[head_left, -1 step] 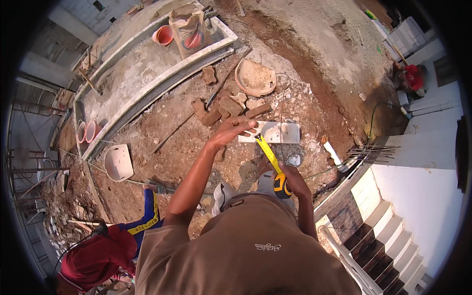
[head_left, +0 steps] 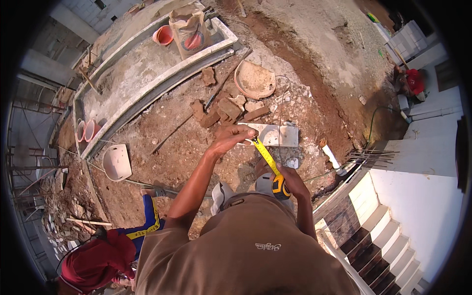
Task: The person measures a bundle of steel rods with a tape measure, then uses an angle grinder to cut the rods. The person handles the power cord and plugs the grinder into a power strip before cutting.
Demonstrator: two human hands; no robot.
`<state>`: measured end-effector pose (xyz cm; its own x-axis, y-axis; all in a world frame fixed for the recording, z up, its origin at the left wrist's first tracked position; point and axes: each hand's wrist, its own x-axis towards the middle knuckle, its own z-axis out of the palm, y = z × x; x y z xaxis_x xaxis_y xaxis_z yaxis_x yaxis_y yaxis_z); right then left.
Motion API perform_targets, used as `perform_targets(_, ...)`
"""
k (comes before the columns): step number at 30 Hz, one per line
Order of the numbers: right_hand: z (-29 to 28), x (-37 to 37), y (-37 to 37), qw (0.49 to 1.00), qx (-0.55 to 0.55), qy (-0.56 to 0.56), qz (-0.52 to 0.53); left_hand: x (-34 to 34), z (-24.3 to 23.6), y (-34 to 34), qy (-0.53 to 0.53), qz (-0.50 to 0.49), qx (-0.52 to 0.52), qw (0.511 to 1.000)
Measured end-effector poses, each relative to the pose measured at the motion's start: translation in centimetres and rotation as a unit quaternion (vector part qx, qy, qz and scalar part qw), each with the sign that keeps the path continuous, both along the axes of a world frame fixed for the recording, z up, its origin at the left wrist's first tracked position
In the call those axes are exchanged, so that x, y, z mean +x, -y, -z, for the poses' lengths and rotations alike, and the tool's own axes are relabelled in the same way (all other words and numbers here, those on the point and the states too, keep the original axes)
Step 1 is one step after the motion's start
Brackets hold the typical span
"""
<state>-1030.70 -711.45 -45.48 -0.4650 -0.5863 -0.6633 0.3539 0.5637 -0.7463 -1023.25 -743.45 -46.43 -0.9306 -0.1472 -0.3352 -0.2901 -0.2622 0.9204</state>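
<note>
Two hands of yours are on one tape measure [head_left: 280, 189], in front of your legs and above the bare ground [head_left: 172, 140]. Its long axis is the drawn-out yellow strip [head_left: 267, 158], which slants from the far left, at your left hand [head_left: 229, 139], back toward you and to the right, where your right hand [head_left: 294, 182] has the case. So the strip's free end lies right at your left fingers, and the body of the tape is nearer your right hand. Your left fingers are pinched together at that end, though the thumb is hard to make out; your right fingers are closed round the case's right side, partly hidden by the back of the hand.

The case is chunky and rounded, yellow-orange with black, and the strip is bright yellow with dark marks and a dark tip. It looks straight and taut. Just beyond that tip lies a pale slab [head_left: 287, 135], its long side running left to right; you cannot tell from this view whether the tip touches it. Brown blocks [head_left: 229, 109] and a round pan [head_left: 255, 78] lie farther out.
</note>
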Motion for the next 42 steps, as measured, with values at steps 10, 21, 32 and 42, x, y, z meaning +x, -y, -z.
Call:
perform_targets(10,-1.0,-30.8,4.5,0.977,0.046,-0.047,-0.205,-19.3,3.6,-4.2,0.08,-0.235,0.153,0.956)
perform_targets(21,2.5,-53.9,7.1,0.995,-0.044,0.026,-0.082,-52.3,6.4,7.3,-0.012,-0.408,0.157,0.899)
perform_targets(32,5.7,-86.1,15.1,0.989,0.076,0.04,-0.121,-79.5,10.0,26.2,0.005,-0.401,0.085,0.912)
perform_targets(42,6.2,-106.1,32.2,0.973,0.141,-0.047,-0.175,-70.3,23.3,31.5,0.204,-0.57,0.051,0.794)
